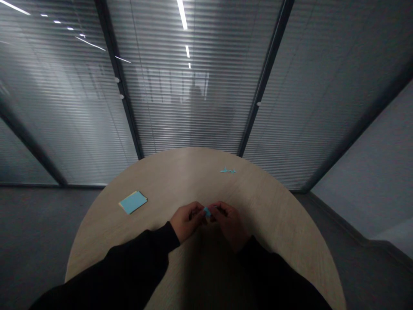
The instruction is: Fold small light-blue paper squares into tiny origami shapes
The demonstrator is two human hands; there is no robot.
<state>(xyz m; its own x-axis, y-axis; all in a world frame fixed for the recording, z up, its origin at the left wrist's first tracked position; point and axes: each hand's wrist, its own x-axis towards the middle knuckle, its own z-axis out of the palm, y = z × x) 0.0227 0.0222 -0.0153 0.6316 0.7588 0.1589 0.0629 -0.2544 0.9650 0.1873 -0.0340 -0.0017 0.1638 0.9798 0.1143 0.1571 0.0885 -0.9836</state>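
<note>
Between my two hands, just above the round wooden table (193, 181), is a small piece of blue paper (207, 211). My left hand (187, 220) pinches its left side with thumb and forefinger. On the right side, the fingers of my right hand (228, 221) close on the same piece. The fingers hide most of it, so its exact shape cannot be made out. Farther back on the table lie small blue folded paper pieces (228, 171) in a short row.
A stack of paper sheets (133, 202), blue on top with yellow showing at the edge, lies at the table's left. Behind the table stands a glass partition with blinds (193, 116) and dark frames. A pale wall (374, 172) rises at the right.
</note>
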